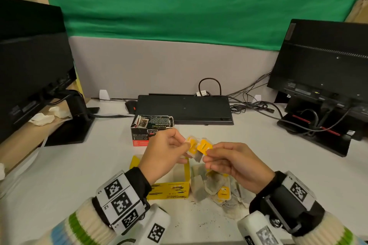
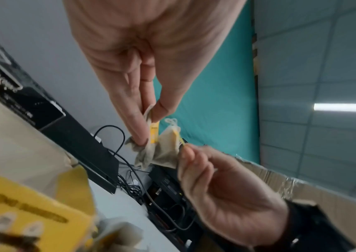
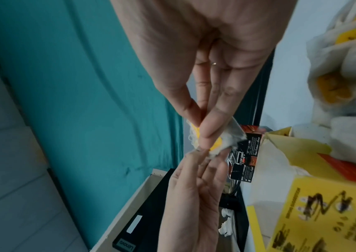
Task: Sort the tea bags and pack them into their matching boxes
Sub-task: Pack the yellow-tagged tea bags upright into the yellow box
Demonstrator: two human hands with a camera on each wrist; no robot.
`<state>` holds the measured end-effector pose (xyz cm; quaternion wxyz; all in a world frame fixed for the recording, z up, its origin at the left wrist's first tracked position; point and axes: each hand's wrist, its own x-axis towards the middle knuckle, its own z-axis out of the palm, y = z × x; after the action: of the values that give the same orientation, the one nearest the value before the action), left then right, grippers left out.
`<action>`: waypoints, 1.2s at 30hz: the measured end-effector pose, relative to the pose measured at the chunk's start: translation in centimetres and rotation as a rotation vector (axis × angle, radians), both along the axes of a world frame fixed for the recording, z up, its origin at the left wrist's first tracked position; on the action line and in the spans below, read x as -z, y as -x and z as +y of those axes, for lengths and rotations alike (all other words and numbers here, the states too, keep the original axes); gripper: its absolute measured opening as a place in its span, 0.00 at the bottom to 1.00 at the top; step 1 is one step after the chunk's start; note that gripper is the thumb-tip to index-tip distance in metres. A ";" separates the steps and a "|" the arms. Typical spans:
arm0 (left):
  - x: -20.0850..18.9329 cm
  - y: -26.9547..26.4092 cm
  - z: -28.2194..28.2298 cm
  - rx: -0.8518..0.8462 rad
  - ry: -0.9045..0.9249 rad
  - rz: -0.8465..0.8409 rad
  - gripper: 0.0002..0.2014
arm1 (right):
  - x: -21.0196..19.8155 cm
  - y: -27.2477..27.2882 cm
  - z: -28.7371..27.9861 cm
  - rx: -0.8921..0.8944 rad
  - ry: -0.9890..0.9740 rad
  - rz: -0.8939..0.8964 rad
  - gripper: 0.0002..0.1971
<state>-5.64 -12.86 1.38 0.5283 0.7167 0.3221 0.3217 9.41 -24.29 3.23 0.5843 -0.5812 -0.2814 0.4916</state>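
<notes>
Nearest my head camera are the two wrist rigs with their black-and-white markers, and just past them both hands meet above the table (image 1: 69, 175). I see my left hand (image 1: 165, 155) pinching a yellow-tagged tea bag (image 1: 192, 146) between thumb and fingers (image 2: 139, 109), the other fingers lying straight alongside. At its 3 o'clock, my right hand (image 1: 235, 167) pinches a second tea bag (image 1: 204, 147) the same way, thumb against fingers (image 3: 210, 122); the two bags touch or overlap, and I cannot tell whether they are joined. Directly below my left hand, at 6 o'clock from the bags, stands the open yellow box (image 1: 171, 189). At the box's 3 o'clock, just beside it, a loose pile of tea bags (image 1: 221, 191) lies on the table, several showing yellow tags, with dark crumbs scattered toward me. At 12 o'clock from the yellow box sits the black and red box (image 1: 148, 131), its top flaps open, apart from both hands. Behind it lies a black keyboard (image 1: 185, 108), with a monitor (image 1: 33, 69) at 10 o'clock and another monitor (image 1: 326, 61) at 2 o'clock.
</notes>
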 end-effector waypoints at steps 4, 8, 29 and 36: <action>0.2 0.2 0.4 -0.061 -0.136 0.042 0.05 | -0.5 0.0 -0.2 0.002 0.000 -0.044 0.03; 0.2 -0.2 -0.3 0.032 -0.095 0.024 0.05 | -0.3 0.3 -0.2 -0.027 0.020 -0.053 0.03; -0.9 -0.1 -0.6 0.121 0.067 -0.126 0.03 | 0.2 -2.1 -0.2 -0.090 -0.149 -0.913 0.12; -0.1 -0.2 -0.3 0.081 0.088 -0.090 0.04 | 1.1 -2.1 0.3 0.069 -0.282 -0.877 0.03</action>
<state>-5.40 -13.15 1.45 0.5859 0.6899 0.2828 0.3175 11.52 -23.99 2.12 0.4996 -0.6581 -0.5466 0.1363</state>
